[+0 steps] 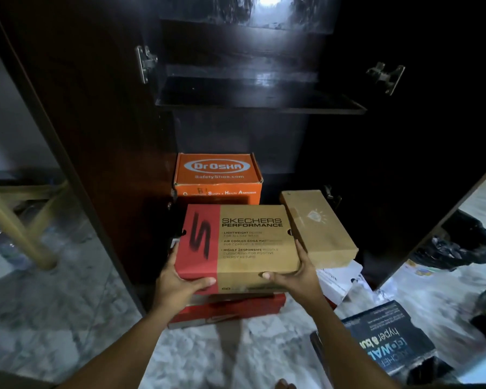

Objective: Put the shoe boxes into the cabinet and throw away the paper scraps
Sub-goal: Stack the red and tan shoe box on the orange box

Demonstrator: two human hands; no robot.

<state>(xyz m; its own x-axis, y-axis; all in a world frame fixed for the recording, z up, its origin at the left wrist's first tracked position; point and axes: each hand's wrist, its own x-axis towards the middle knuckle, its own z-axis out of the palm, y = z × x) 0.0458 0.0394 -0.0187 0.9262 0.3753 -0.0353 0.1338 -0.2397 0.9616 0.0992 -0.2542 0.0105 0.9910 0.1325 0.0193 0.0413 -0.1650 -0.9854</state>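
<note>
Left hand [180,282] and right hand [295,276] clamp the red-and-tan shoe box [236,242] by its near corners; I'd keep it level, sliding squarely into the cabinet [261,106] before the orange box [218,175].

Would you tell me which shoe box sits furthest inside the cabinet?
The orange Dr Osha box: it stands behind the red-and-tan Skechers box, and the plain tan box lies nearer too.

The orange box [218,175] reads "DrOSHA SafetyShoe.com"; the red-and-tan box [236,240] reads "SKECHERS PERFORMANCE."
</note>
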